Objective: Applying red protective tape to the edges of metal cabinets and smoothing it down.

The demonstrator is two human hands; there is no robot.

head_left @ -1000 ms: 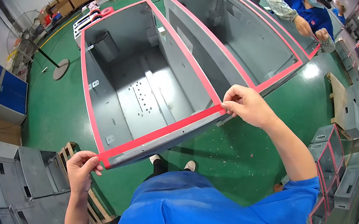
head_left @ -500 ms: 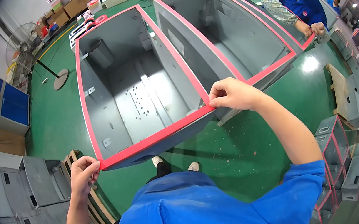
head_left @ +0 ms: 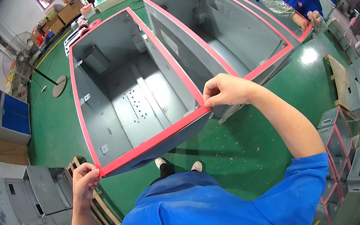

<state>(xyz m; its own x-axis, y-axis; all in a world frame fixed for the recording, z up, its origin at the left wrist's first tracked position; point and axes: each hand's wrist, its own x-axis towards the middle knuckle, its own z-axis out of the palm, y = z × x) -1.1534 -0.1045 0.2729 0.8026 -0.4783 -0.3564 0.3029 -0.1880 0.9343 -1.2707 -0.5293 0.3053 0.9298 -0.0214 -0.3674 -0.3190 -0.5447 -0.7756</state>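
Note:
In front of me lies a grey metal cabinet [head_left: 105, 122], its open side up and its rim lined with red tape. A strip of red tape [head_left: 157, 140] runs along the near rim, from corner to corner. My left hand [head_left: 84, 181] pinches the strip's end at the near left corner, thumb against curled fingers. At the near right corner, my right hand [head_left: 231, 91] pinches the red tape between thumb and fingertips, its wrist bent over the rim. The tape ends themselves are mostly hidden by my fingers.
A second taped grey cabinet [head_left: 173, 32] stands just beyond, right of mine. A co-worker's hands [head_left: 307, 21] are at another cabinet's corner, far right. Around are a standing fan [head_left: 21, 54], wooden pallet [head_left: 336, 86], blue-doored cupboard [head_left: 16, 112] and stacked grey boxes [head_left: 337, 155].
Both my hands stay at the same two corners of the cabinet while the view shifts slightly. The co-worker's hands have moved a little apart.

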